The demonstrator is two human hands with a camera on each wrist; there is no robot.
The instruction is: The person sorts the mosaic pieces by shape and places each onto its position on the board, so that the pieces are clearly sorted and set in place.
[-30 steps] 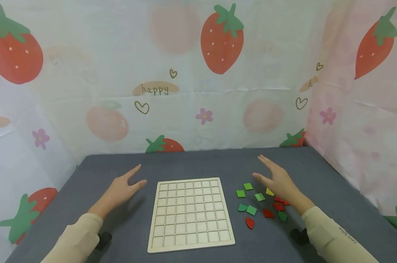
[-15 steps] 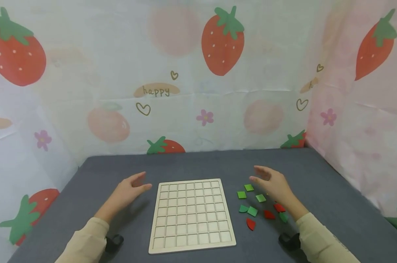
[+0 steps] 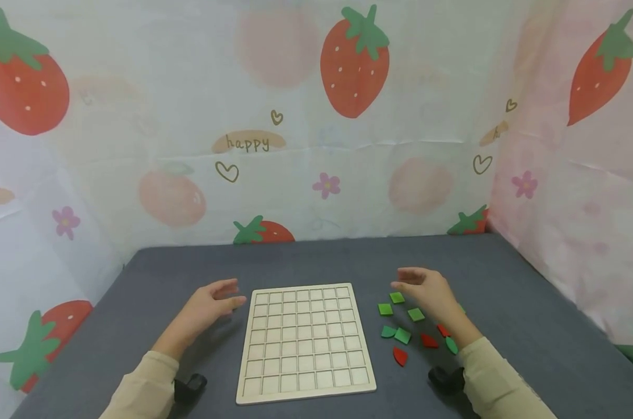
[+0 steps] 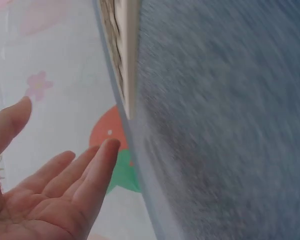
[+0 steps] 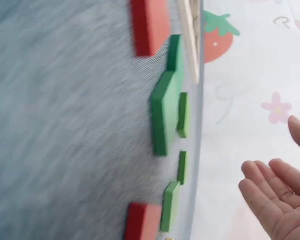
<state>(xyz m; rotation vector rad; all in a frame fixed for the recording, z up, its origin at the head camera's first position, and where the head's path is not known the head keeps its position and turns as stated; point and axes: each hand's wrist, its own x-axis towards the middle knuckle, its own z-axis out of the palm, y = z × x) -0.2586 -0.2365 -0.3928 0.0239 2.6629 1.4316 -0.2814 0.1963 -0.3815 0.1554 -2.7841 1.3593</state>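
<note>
A pale wooden grid board (image 3: 306, 343) lies flat on the dark grey table. My left hand (image 3: 206, 311) is held just off its left edge, fingers loosely bent and nothing in them; the palm (image 4: 55, 210) shows bare in the left wrist view. Over the far side of the loose pieces hovers my right hand (image 3: 426, 291), relaxed, with thumb and fingers apart and bare in the right wrist view. Near it lie light green square tiles (image 3: 415, 315), a green square tile (image 3: 402, 336), red curved-edge pieces (image 3: 399, 356) and a green leaf-shaped piece (image 3: 451, 345). The right hand and forearm hide other pieces.
A white cloth backdrop (image 3: 295, 192) printed with strawberries and flowers stands behind the table (image 3: 191, 262) and along both sides. Black wrist cameras (image 3: 446, 379) hang beneath both cuffs.
Both hands have moved inward toward the board and come a little nearer, and their fingers have bent more. The board and the pieces have stayed where they were.
</note>
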